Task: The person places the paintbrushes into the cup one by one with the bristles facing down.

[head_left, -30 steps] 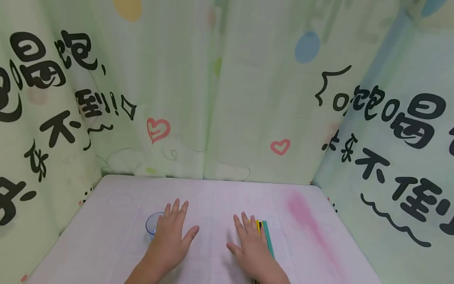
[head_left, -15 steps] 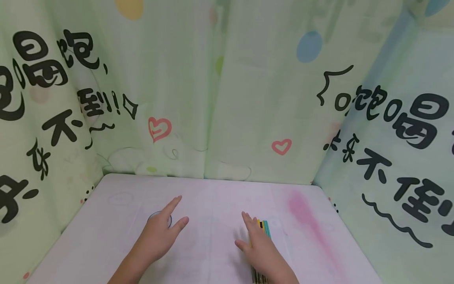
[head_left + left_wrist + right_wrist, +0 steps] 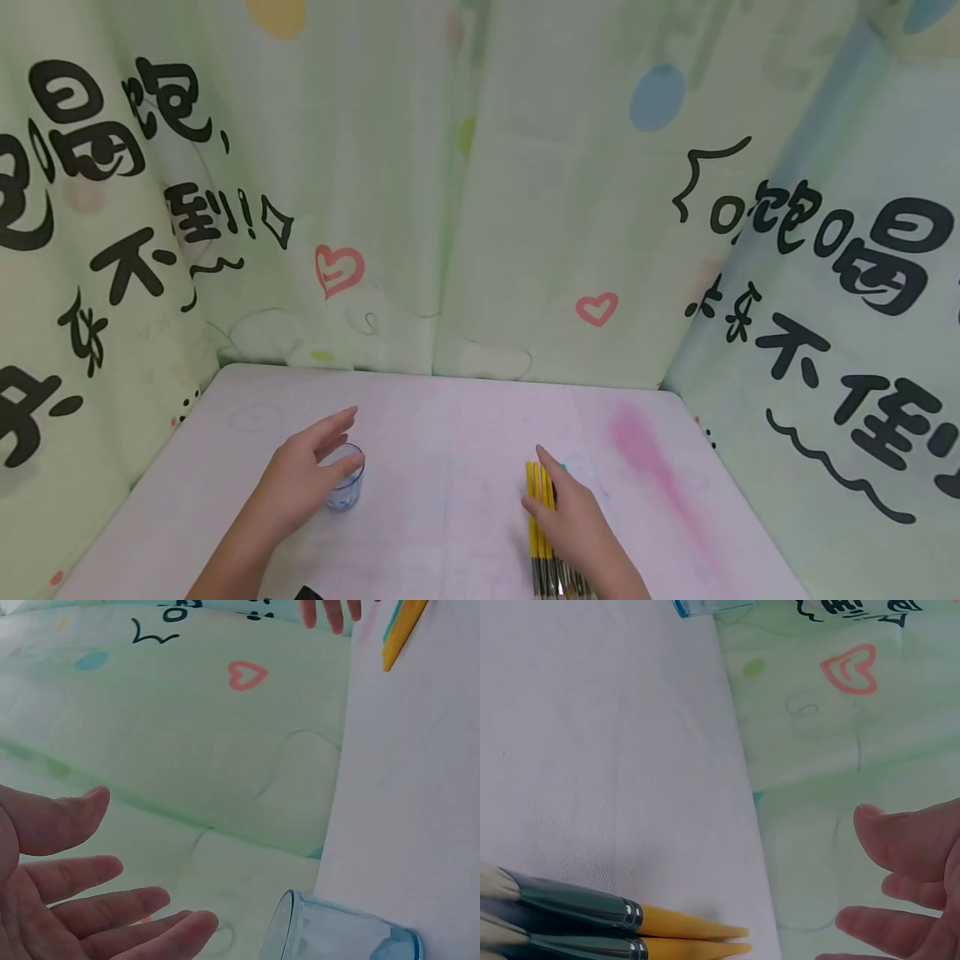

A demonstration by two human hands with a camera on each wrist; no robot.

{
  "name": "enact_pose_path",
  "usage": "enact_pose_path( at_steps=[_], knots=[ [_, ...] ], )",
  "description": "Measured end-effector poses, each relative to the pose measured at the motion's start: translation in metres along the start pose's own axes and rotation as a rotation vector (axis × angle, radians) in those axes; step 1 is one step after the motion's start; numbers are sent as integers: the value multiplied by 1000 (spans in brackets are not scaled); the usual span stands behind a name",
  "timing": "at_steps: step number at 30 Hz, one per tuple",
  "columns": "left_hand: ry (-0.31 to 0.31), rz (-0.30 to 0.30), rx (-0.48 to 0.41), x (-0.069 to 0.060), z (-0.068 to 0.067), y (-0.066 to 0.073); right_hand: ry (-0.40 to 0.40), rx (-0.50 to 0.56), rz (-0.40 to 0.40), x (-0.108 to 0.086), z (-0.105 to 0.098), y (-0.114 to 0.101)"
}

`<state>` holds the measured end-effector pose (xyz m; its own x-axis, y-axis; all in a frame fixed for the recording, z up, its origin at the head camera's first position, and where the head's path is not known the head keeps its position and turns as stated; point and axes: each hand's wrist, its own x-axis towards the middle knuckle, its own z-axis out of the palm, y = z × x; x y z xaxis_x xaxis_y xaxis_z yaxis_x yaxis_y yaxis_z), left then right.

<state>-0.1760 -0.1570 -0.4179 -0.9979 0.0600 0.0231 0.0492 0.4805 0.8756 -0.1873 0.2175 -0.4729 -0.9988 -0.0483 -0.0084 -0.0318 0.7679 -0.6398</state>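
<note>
The clear bluish glass (image 3: 345, 497) stands upright on the pale table (image 3: 442, 525). Just beside it, on its left, is the left hand (image 3: 300, 471), its thumb and fingers apart and holding nothing. To the right of the glass, well apart, lie the paintbrushes (image 3: 534, 542); over them is the right hand (image 3: 577, 521), thumb also apart from the fingers, without grip. Behind the glass hangs a printed curtain (image 3: 510, 250). I judge the step as reaching; gripping would next call for closing the fingers gently.

Printed curtains (image 3: 382, 167) around a table (image 3: 442, 442) make this a booth.
</note>
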Motion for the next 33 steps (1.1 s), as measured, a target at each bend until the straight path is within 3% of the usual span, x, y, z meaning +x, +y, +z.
enact_pose_path(
  at_steps=[12, 17, 25, 33],
  knots=[
    [41, -19, -46, 2, -26, -21, 30, 84, 48, 4, -8, 11],
    [66, -76, -63, 3, -36, -29, 46, 109, 102, 6, -14, 13],
    [59, -156, -71, 5, -40, -44, 55, 198, 171, 11, -18, 20],
    [33, -161, -96, 8, -41, -59, 74, 260, 220, 17, -24, 33]
  ],
)
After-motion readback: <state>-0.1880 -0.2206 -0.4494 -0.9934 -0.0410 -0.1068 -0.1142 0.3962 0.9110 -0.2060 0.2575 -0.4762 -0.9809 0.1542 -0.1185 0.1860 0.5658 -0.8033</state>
